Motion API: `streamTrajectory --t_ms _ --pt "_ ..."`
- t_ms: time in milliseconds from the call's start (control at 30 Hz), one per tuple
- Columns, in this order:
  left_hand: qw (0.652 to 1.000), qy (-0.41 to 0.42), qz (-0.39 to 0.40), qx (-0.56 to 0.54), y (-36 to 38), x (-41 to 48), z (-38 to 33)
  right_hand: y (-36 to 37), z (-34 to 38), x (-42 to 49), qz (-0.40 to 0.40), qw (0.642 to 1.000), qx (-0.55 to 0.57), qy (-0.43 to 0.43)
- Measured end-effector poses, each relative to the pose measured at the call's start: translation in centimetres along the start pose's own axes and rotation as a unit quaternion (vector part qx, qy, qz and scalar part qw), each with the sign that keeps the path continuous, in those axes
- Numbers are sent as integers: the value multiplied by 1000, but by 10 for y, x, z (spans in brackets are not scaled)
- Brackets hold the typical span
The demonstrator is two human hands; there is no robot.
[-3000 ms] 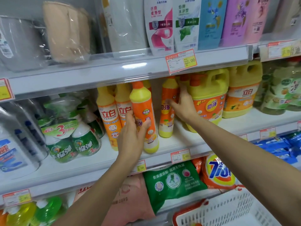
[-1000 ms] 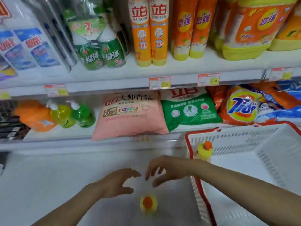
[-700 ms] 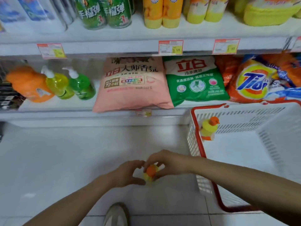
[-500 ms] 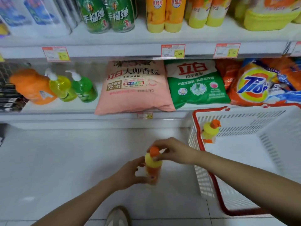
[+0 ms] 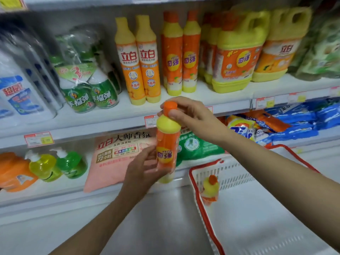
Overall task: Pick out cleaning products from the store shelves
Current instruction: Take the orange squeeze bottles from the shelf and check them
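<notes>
An orange dish-soap bottle (image 5: 166,142) with a yellow shoulder and orange cap is held upright in front of the shelves. My left hand (image 5: 142,170) grips its lower body from the left. My right hand (image 5: 191,115) pinches its cap and neck from the right. A second bottle of the same kind (image 5: 209,188) stands inside the white basket with a red rim (image 5: 206,216) on the floor at the right. More such bottles (image 5: 181,52) stand in a row on the middle shelf.
Yellow-orange jugs (image 5: 237,52) and green spray bottles (image 5: 88,89) fill the middle shelf. Below lie a pink detergent bag (image 5: 117,155), a green bag (image 5: 198,146), a Tide bag (image 5: 241,127) and green pump bottles (image 5: 57,164). White floor lies in front.
Both hands closed on the bottle standing on the floor and lifted it to shelf height. The view tilted up from the floor toward the shelves.
</notes>
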State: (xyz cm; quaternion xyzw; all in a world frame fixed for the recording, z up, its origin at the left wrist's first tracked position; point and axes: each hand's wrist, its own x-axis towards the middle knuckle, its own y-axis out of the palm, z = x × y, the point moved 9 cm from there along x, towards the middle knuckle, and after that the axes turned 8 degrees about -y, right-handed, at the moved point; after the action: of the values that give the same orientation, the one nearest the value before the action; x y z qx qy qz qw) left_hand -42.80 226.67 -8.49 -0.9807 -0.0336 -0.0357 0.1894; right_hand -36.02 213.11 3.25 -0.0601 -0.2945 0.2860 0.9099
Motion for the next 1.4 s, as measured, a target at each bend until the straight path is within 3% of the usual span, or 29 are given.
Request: streamTrajectory --t_ms 300,433,533,767,967,1400 --pt "985 91 -148 25 -17 81 -102 -75 30 58 -99 992 8 -77" --pt "970 113 -212 41 -26 113 -137 -126 -20 63 -212 975 -70 -14" --pt "970 108 -213 46 -19 136 -145 -150 -54 71 -258 959 -105 42" --pt "966 74 -240 65 -9 167 -129 -159 -93 112 -217 957 -175 86" --pt "955 42 -273 109 -3 188 -126 -165 -100 113 -242 936 -242 81" --pt "940 4 -288 185 14 215 -135 -158 -84 98 -212 943 -250 64"
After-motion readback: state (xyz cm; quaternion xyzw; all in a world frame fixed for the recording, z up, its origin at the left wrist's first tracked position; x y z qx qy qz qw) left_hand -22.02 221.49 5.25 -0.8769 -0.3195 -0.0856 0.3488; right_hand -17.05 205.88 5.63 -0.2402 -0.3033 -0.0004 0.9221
